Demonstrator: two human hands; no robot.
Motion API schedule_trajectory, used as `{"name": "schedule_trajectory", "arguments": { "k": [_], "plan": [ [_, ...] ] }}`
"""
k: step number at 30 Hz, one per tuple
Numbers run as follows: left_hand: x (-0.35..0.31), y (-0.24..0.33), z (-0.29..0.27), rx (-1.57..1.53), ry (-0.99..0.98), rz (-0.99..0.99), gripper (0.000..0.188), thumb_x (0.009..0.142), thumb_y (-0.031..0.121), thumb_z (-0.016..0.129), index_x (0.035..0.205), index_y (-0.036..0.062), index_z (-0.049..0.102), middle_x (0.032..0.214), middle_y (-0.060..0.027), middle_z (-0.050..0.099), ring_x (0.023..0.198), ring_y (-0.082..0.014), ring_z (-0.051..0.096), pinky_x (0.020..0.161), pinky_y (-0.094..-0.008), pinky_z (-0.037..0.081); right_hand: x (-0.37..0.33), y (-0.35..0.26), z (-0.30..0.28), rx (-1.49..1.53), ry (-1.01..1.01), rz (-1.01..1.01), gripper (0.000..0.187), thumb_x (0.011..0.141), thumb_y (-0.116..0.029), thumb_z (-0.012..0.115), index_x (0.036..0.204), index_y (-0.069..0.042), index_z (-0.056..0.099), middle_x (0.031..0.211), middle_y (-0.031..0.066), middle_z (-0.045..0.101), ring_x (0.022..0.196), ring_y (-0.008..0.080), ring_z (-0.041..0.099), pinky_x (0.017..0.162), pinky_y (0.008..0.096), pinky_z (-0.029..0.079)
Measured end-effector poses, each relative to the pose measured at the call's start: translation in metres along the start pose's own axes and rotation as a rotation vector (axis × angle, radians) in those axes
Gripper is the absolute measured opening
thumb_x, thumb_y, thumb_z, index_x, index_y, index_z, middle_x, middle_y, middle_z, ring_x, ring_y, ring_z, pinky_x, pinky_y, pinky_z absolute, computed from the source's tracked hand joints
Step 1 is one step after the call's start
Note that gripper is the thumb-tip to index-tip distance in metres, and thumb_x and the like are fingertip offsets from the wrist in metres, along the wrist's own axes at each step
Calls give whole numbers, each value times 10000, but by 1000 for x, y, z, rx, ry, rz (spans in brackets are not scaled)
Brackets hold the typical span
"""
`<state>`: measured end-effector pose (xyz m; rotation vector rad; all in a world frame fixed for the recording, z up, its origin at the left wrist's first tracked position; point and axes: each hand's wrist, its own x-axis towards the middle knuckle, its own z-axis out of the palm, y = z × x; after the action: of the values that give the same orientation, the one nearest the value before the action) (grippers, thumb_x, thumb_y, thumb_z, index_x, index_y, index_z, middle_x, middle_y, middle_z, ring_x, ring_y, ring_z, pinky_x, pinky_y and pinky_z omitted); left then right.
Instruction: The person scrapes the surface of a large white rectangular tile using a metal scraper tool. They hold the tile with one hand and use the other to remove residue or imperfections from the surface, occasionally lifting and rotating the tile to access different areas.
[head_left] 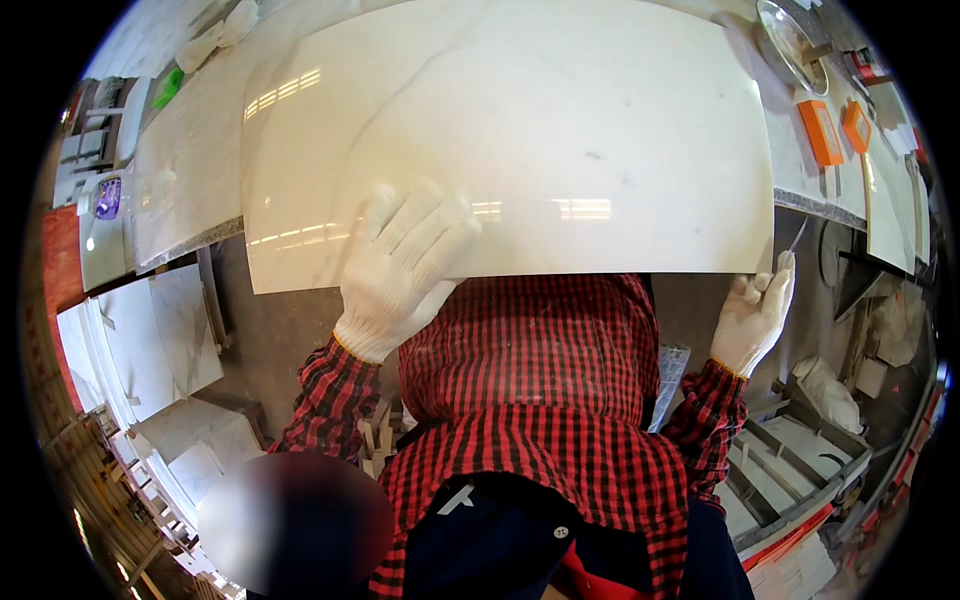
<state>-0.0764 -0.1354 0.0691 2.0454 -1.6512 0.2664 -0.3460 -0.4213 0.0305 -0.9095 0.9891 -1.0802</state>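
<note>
A large, glossy white marble slab (560,120) with faint grey veins lies on the workbench, its near edge close to my body. My left hand (410,250), in a white knit glove, rests flat on the slab's near left part with the fingers stretched out and nothing held. At the slab's near right corner is my right hand (755,310), gloved too, palm turned up and fingers curled. A thin, light-coloured tool (799,236) sticks up from its fingertips; its exact kind is too small to tell.
Beyond the slab's right side stand a metal bowl (790,45) and two orange boxes (820,132). A bottle with a purple label (107,198) is at the left. More marble slabs (160,340) lean at the lower left. A metal frame (790,470) stands at the lower right.
</note>
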Motion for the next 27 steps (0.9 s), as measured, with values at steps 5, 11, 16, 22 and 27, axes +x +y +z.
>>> {"name": "schedule_trajectory", "arguments": {
  "k": [5, 11, 16, 22, 27],
  "plan": [
    [-1, -16, 9, -29, 60, 69, 669, 661, 54, 857, 1301, 85, 665, 1235, -132, 709, 1153, -388, 661, 1012, -518, 481, 16, 3, 9, 37, 48, -23, 403, 1114, -269, 518, 1459, -62, 502, 824, -55, 464, 738, 57, 432, 841, 292, 460],
    [29, -39, 13, -5, 41, -62, 642, 714, 198, 873, 1319, 136, 668, 1331, -56, 680, 1267, -299, 607, 1112, -491, 428, 47, 13, 27, 157, -103, -60, 370, 1121, -226, 491, 1442, -42, 485, 834, -42, 460, 728, 67, 420, 891, 325, 474],
    [47, -36, 11, 54, -104, -29, 585, 718, 273, 862, 1260, 127, 696, 1309, -91, 675, 1297, -315, 556, 1153, -492, 387, 53, 17, 33, 152, -78, -54, 344, 1114, -235, 507, 1414, -67, 516, 834, -44, 466, 728, 74, 422, 880, 342, 475],
    [61, 27, 28, -183, -252, 35, 663, 743, 347, 840, 1336, 122, 648, 1383, -132, 629, 1342, -327, 540, 1185, -511, 366, 40, 14, 26, 86, -78, 3, 351, 1106, -263, 533, 1413, -94, 544, 864, -43, 525, 743, 69, 471, 871, 343, 488],
    [58, 56, 39, -328, -428, 117, 641, 780, 330, 809, 1338, 89, 604, 1427, -132, 563, 1323, -325, 535, 1175, -534, 350, 28, 6, 17, 19, -74, -23, 362, 1102, -264, 544, 1426, -103, 550, 878, -34, 546, 751, 70, 493, 841, 335, 514]
  ]
}}
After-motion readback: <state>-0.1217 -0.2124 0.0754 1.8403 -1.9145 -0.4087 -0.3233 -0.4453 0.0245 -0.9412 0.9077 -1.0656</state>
